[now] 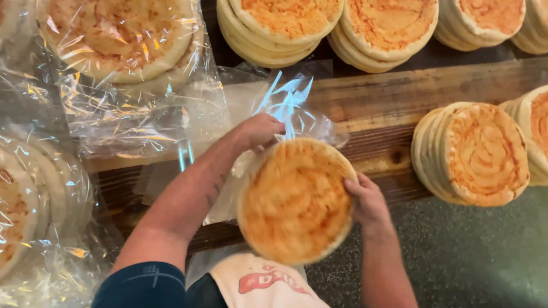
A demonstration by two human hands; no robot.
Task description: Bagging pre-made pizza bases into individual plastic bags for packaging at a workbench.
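The stack of flatbreads (295, 201) sits tilted between my hands, just over the near edge of the wooden bench (399, 97). My right hand (368, 203) is clamped on its rim; my left hand (260, 131) pinches the clear plastic bag (288, 102) behind it. If the bag mouth collapses, I reckon the stack could snag and slide apart.

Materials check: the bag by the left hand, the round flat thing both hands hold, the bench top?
Bag: thin clear plastic film, glossy; it crinkles and glints. Round flatbread, held by the left hand and right hand: baked dough, matte, pale rim, orange-red coated face. Bench top: apparently wood, worn brown, visible grain.
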